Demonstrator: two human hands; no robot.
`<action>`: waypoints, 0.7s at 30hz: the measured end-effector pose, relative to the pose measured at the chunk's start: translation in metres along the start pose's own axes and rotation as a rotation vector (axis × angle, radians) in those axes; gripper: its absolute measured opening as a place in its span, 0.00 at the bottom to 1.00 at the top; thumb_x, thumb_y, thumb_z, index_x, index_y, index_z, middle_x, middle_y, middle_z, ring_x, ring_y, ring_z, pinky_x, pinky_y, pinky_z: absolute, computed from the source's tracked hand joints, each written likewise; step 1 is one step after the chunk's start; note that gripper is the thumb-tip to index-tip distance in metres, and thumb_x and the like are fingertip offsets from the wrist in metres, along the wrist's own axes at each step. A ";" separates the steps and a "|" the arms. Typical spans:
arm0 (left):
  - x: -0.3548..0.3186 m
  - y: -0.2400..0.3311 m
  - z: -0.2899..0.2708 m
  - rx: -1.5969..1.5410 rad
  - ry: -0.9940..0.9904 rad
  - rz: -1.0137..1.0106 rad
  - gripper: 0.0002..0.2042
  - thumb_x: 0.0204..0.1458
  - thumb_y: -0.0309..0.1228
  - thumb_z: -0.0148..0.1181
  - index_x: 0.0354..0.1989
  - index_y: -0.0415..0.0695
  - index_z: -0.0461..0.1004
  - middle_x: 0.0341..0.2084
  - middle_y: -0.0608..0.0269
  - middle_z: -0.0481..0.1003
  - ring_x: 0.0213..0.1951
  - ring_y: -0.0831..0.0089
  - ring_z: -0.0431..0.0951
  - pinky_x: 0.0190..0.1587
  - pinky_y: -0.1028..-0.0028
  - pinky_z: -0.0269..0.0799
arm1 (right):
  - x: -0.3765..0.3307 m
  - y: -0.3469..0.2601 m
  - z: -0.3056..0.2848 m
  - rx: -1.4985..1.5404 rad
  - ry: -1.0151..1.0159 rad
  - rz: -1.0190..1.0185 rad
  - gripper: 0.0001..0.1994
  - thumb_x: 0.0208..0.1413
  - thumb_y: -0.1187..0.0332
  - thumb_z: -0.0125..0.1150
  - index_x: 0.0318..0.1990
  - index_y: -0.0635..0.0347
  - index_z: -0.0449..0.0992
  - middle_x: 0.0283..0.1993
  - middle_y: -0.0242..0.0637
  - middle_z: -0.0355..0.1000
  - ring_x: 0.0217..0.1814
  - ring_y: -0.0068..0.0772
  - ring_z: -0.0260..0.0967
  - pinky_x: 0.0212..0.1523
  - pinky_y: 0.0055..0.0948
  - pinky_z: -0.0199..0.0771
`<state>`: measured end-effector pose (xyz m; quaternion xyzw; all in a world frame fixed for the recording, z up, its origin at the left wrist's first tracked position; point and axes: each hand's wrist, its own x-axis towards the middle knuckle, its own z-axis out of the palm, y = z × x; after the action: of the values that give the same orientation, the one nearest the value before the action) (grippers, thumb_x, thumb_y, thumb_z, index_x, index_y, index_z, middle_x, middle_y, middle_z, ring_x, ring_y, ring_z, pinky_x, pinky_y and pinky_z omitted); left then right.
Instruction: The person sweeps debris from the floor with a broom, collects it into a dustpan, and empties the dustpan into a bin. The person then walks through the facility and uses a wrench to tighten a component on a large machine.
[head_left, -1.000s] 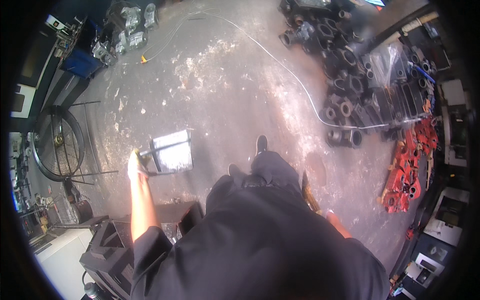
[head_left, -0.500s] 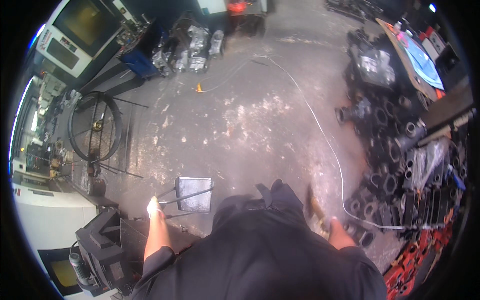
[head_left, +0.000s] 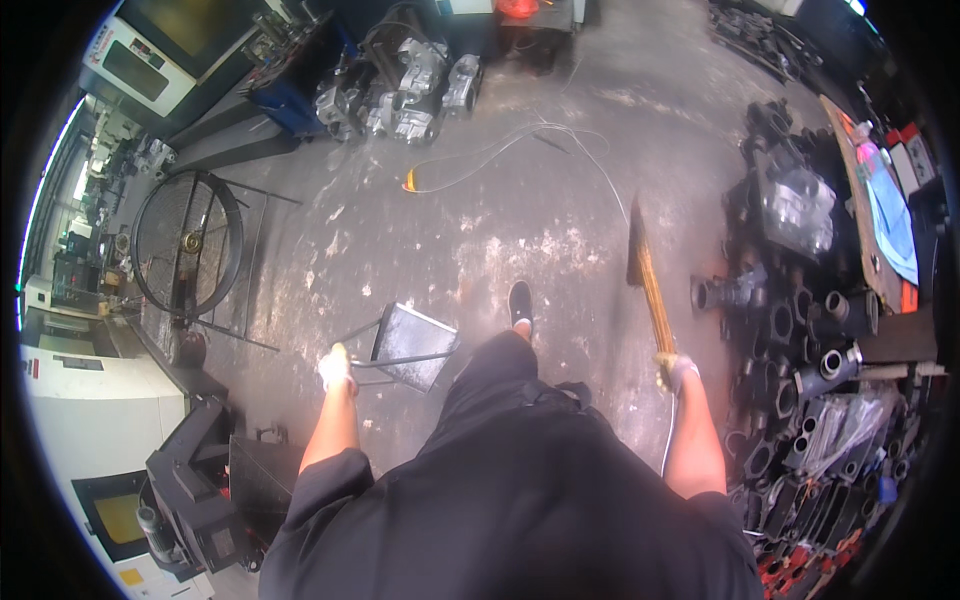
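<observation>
My left hand [head_left: 338, 368], which looks white-gloved, is closed round the dark frame handle of a grey metal dustpan [head_left: 415, 345]. The pan hangs at a tilt over the floor, just right of that hand. On the other side my right hand [head_left: 677, 370], also pale-gloved, grips a broom [head_left: 655, 295] by its straw-yellow part. It points forward and away from me, with a dark, blurred far end. My dark shoe [head_left: 520, 300] shows between the two tools.
A thin white cable [head_left: 480, 160] loops over the scuffed floor [head_left: 480, 250], ending at a yellow-orange piece [head_left: 410, 181]. At left stands a large round fan [head_left: 188, 243]. Black metal castings [head_left: 790, 310] are piled along the right. Silvery castings [head_left: 415, 90] sit ahead, near machines.
My right hand has swung forward, bringing the broom out ahead. The left hand and dustpan have shifted slightly right and forward. A shoe has come into view, and the scene has shifted.
</observation>
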<state>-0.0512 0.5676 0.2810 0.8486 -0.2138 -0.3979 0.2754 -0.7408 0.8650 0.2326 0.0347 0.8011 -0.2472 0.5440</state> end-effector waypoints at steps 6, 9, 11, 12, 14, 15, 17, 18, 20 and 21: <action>0.025 0.142 0.159 0.310 -0.162 0.298 0.20 0.52 0.42 0.52 0.40 0.34 0.74 0.33 0.48 0.77 0.40 0.59 0.74 0.44 0.55 0.68 | 0.034 -0.007 -0.017 0.024 0.092 0.251 0.13 0.50 0.61 0.68 0.22 0.56 0.72 0.14 0.35 0.64 0.11 0.36 0.62 0.13 0.39 0.63; 0.038 0.223 0.225 0.342 -0.180 0.334 0.21 0.52 0.43 0.53 0.36 0.32 0.76 0.29 0.49 0.78 0.33 0.63 0.75 0.39 0.64 0.69 | 0.019 -0.028 -0.015 -0.051 0.059 0.370 0.13 0.50 0.63 0.66 0.20 0.54 0.69 0.13 0.34 0.62 0.10 0.36 0.59 0.13 0.39 0.61; 0.058 0.272 0.268 0.434 -0.260 0.426 0.22 0.50 0.44 0.52 0.35 0.33 0.78 0.28 0.48 0.78 0.31 0.59 0.76 0.38 0.62 0.70 | 0.019 -0.046 -0.013 -0.122 0.065 0.452 0.14 0.50 0.63 0.65 0.19 0.52 0.68 0.14 0.34 0.62 0.10 0.35 0.58 0.12 0.38 0.60; 0.059 0.298 0.290 0.512 -0.285 0.481 0.23 0.51 0.46 0.52 0.36 0.34 0.78 0.28 0.47 0.79 0.32 0.57 0.78 0.39 0.62 0.70 | 0.021 -0.054 -0.013 -0.134 0.041 0.493 0.13 0.50 0.63 0.65 0.19 0.52 0.68 0.14 0.34 0.62 0.10 0.35 0.58 0.12 0.38 0.59; 0.056 0.346 0.332 0.664 -0.329 0.590 0.24 0.51 0.48 0.50 0.36 0.36 0.79 0.30 0.44 0.79 0.35 0.53 0.80 0.41 0.60 0.71 | 0.028 -0.071 -0.022 -0.162 -0.010 0.570 0.13 0.50 0.64 0.65 0.20 0.53 0.68 0.15 0.34 0.61 0.11 0.35 0.58 0.12 0.37 0.59; 0.061 0.368 0.355 0.747 -0.292 0.606 0.26 0.51 0.53 0.48 0.37 0.39 0.80 0.34 0.42 0.79 0.41 0.49 0.80 0.45 0.59 0.71 | 0.041 -0.066 -0.028 -0.128 0.004 0.580 0.13 0.50 0.64 0.65 0.20 0.53 0.67 0.15 0.34 0.61 0.11 0.35 0.58 0.12 0.37 0.59; 0.035 0.413 0.407 0.803 -0.285 0.819 0.25 0.52 0.52 0.53 0.30 0.38 0.79 0.27 0.45 0.78 0.32 0.52 0.79 0.38 0.59 0.71 | 0.079 -0.057 -0.046 -0.048 0.064 0.600 0.13 0.49 0.65 0.65 0.20 0.54 0.66 0.15 0.34 0.59 0.12 0.35 0.57 0.13 0.36 0.59; 0.030 0.440 0.415 0.842 -0.236 0.920 0.25 0.53 0.52 0.55 0.26 0.37 0.79 0.23 0.46 0.78 0.28 0.53 0.79 0.35 0.59 0.71 | 0.088 -0.094 -0.038 0.049 0.091 0.614 0.13 0.49 0.65 0.65 0.21 0.55 0.67 0.15 0.34 0.59 0.12 0.35 0.57 0.13 0.36 0.60; 0.038 0.484 0.450 0.961 -0.192 1.012 0.26 0.53 0.55 0.51 0.27 0.40 0.81 0.27 0.42 0.78 0.36 0.49 0.79 0.41 0.58 0.72 | 0.087 -0.163 -0.035 0.247 0.173 0.650 0.12 0.48 0.65 0.66 0.21 0.56 0.68 0.15 0.34 0.60 0.12 0.35 0.57 0.14 0.37 0.60; 0.027 0.507 0.465 1.002 -0.215 1.028 0.26 0.53 0.54 0.50 0.29 0.40 0.81 0.29 0.42 0.78 0.37 0.49 0.79 0.43 0.58 0.72 | 0.115 -0.167 -0.043 0.307 0.188 0.625 0.11 0.47 0.65 0.66 0.21 0.55 0.69 0.15 0.34 0.60 0.12 0.35 0.56 0.14 0.38 0.59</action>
<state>-0.4768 0.0303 0.3418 0.6210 -0.7684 -0.1536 -0.0169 -0.8780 0.7130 0.2026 0.3819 0.7517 -0.1822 0.5058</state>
